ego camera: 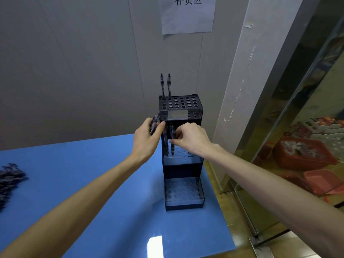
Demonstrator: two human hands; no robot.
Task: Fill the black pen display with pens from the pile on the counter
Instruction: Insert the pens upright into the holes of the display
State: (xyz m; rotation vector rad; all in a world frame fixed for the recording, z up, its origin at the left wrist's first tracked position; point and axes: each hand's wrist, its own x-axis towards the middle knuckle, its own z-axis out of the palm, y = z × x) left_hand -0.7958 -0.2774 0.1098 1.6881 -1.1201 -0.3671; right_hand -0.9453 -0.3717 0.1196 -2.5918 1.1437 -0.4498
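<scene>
The black pen display (181, 144) at the counter's (74, 183) right edge holds only four pens, two per upper tier, while the left hand (147, 140) grips spare pens (154, 123), the right hand (191, 139) pinches one into the middle tier, and the pile (9, 181) waits far left.

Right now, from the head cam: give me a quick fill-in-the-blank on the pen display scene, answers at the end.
1. The black pen display has ___ pens standing in its top tier.
2. The display stands on a ___ counter.
3. The spare pens are held in the ___ hand.
4. The right hand pinches a pen at the ___ tier.

Answers: two; blue; left; middle
</scene>
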